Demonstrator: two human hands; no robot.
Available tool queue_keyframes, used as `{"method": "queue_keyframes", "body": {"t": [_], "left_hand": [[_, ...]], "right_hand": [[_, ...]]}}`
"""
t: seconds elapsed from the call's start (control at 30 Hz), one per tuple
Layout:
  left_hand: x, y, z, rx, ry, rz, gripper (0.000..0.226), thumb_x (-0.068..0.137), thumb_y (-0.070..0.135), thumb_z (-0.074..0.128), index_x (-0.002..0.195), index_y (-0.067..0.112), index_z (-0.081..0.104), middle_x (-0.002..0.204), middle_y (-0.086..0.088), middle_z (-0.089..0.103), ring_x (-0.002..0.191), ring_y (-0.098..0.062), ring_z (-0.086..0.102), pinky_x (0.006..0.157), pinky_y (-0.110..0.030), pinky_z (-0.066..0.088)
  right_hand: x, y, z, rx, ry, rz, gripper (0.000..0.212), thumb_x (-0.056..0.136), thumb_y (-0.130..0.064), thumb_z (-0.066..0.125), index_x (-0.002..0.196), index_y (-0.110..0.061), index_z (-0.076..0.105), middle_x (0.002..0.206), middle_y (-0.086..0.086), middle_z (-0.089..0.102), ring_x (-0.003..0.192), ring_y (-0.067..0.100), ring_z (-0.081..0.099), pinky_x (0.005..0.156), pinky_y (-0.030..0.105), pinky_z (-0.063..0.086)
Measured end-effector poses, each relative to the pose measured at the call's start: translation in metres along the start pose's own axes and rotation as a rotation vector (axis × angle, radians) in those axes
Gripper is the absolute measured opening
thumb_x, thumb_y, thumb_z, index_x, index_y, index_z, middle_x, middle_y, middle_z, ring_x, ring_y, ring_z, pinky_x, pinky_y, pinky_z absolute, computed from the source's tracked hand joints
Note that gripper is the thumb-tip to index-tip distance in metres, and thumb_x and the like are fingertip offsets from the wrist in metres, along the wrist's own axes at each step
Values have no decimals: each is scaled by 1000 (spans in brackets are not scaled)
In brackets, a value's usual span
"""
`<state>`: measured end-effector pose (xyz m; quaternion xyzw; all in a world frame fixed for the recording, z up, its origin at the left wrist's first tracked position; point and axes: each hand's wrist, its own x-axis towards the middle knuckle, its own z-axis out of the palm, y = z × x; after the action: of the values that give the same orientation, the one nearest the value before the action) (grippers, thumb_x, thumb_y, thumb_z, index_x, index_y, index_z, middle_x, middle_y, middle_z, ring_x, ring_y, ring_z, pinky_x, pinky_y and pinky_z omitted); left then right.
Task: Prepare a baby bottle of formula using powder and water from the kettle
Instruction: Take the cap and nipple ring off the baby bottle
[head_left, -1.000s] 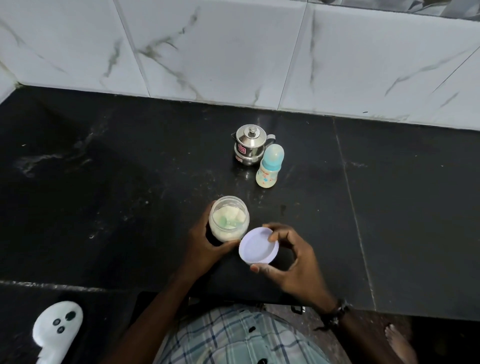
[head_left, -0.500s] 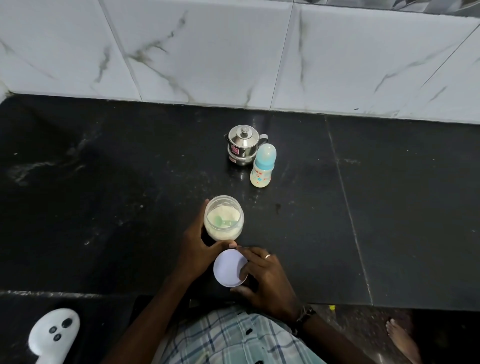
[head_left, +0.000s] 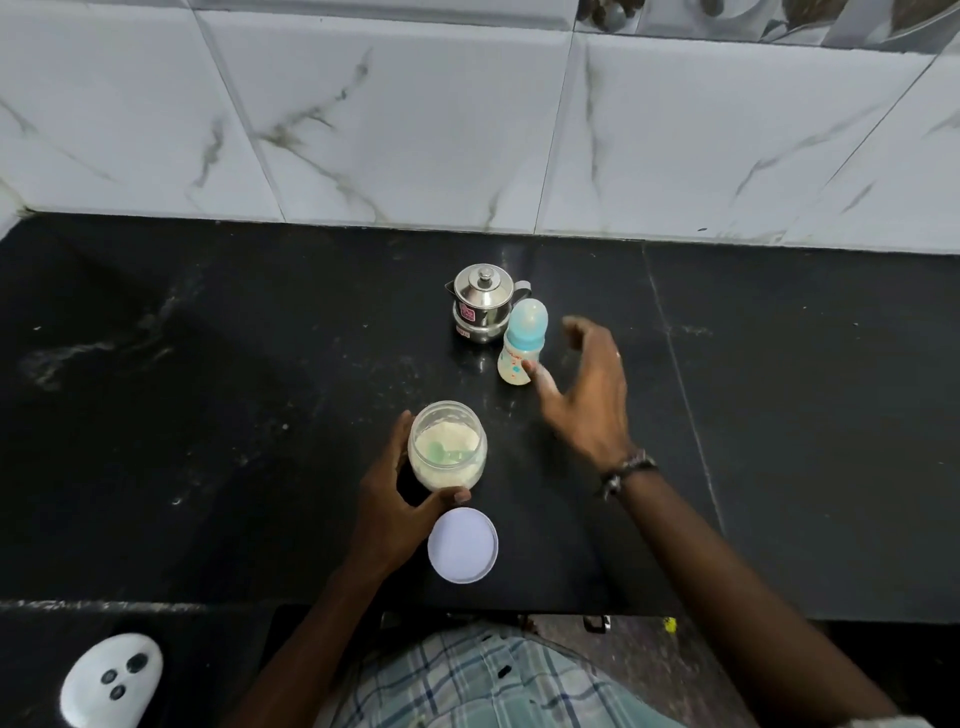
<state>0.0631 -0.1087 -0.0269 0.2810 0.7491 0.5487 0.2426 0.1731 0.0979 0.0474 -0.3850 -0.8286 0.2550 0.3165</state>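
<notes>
Currently my left hand (head_left: 400, 499) is wrapped around the open powder jar (head_left: 447, 446), steadying it on the counter (head_left: 208, 415); a green scoop (head_left: 444, 451) lies in the powder. The jar's lid (head_left: 462, 545) sits off, flat on the counter just beside the jar. My right hand (head_left: 587, 395) is spread and empty, thumb at the baby bottle (head_left: 522, 343), no grasp yet. That bottle stands capped, close against the steel kettle (head_left: 480, 304). Judged progress: early. Done: jar opened. Left: uncap bottle, scoop powder, pour kettle water, recap, mix.
</notes>
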Motion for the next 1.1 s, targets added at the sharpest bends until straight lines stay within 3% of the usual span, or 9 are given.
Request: {"method": "queue_keyframes", "body": {"t": [0.1,0.23,0.47,0.53,0.6,0.7,0.87,1.0,1.1], "left_hand": [[-2,0,3,6,6,8,112,54,39,91,150,26,35,140,10,56,130,-8,52,107,-46,46],[-5,0,5,3,27,21,113,53,40,90,151,25,35,142,10,54,132,-6,51,108,-45,45],[-11,-6,3,16,65,59,103,60,32,88,143,53,31,145,12,51,133,-4,48,111,-44,42],[-13,-8,4,20,88,69,102,61,29,88,141,56,31,144,16,51,133,-4,49,111,-44,43],[-16,-10,5,22,131,92,99,61,26,87,144,45,37,142,17,52,131,-6,51,109,-45,44],[-21,-12,8,89,265,169,93,62,26,89,144,20,45,143,2,51,132,-18,51,105,-52,45],[-32,-3,13,279,470,434,58,72,35,83,117,8,59,118,-5,53,104,-33,60,86,-50,52],[-41,13,25,272,424,614,30,86,33,75,102,11,62,102,0,58,91,-19,60,84,-25,50],[-46,23,38,276,307,730,16,84,12,78,94,6,67,91,-8,67,87,-16,62,81,-23,52]], "right_hand": [[40,-4,7,-53,-190,90,95,75,-33,84,148,-6,30,149,14,43,136,31,43,112,42,38],[62,-1,23,-32,-343,155,117,67,-26,90,153,-8,13,145,15,50,131,34,51,106,45,45],[54,5,31,18,-308,122,90,73,-20,86,143,-12,31,124,12,63,110,33,63,91,40,52],[46,7,26,15,-331,128,90,73,-21,86,144,-13,31,126,13,63,111,32,62,94,40,51],[35,11,19,11,-364,137,93,73,-24,86,146,-15,29,127,14,61,113,33,61,97,44,50],[12,15,6,9,-384,153,93,72,-27,86,146,-17,29,126,12,62,113,31,61,98,42,49],[-26,18,-12,38,-419,196,94,73,-28,85,147,-23,28,121,7,64,112,29,62,99,43,50],[-45,18,-23,66,-423,209,94,73,-25,85,148,-20,29,120,3,65,111,24,62,96,28,46],[-52,17,-26,48,-439,223,95,74,-26,85,149,-20,28,122,4,65,113,22,61,88,18,35]]}}
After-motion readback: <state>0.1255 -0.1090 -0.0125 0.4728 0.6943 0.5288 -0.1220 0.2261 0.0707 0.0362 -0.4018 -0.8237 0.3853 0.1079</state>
